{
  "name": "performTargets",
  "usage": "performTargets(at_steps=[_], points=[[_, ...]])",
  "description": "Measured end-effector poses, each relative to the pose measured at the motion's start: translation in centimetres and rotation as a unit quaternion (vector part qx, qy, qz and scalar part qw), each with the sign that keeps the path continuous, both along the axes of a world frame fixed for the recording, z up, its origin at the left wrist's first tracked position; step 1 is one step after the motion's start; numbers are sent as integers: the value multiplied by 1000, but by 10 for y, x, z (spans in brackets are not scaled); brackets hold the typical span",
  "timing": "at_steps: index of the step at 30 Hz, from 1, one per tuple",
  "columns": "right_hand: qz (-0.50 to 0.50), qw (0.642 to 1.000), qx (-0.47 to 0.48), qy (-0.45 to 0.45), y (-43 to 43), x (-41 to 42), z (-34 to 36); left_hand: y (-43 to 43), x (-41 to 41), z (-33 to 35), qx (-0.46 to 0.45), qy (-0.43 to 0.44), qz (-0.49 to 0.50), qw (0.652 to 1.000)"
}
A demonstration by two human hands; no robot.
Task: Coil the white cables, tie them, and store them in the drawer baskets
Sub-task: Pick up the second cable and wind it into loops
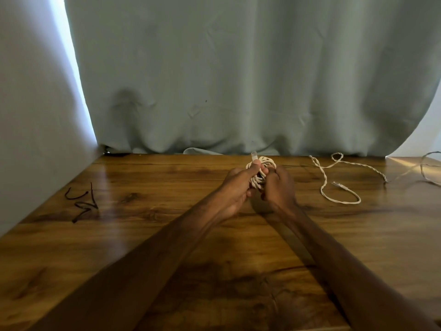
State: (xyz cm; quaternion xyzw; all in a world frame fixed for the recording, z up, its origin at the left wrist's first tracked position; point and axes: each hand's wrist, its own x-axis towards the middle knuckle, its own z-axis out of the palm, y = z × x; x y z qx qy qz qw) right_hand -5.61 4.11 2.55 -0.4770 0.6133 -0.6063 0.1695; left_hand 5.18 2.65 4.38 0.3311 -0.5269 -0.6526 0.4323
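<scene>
Two grips in view, both clamped on one coiled white cable [262,164]: left grip [235,187] with thumb pressed over the coil's left side, right grip [280,187] with fingers curled round its right side. The coil sat between the two, held just above the tabletop [167,187] near its far edge, one clear plug end [254,155] sticking up. One loose white cable [338,185] lay uncoiled to the right, apart from the grips. One thinner cable [427,168] at far right edge. Black ties [83,204] far left, at least two; exact count unclear.
</scene>
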Motion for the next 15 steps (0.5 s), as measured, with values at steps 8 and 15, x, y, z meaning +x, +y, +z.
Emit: performTargets(at_steps=[8,15], points=[[106,991,36,-78,2,-2,13,1,9,9,-94,-42,2,995],[203,969,88,-109,5,3,17,-10,12,11,-157,-96,91,979]])
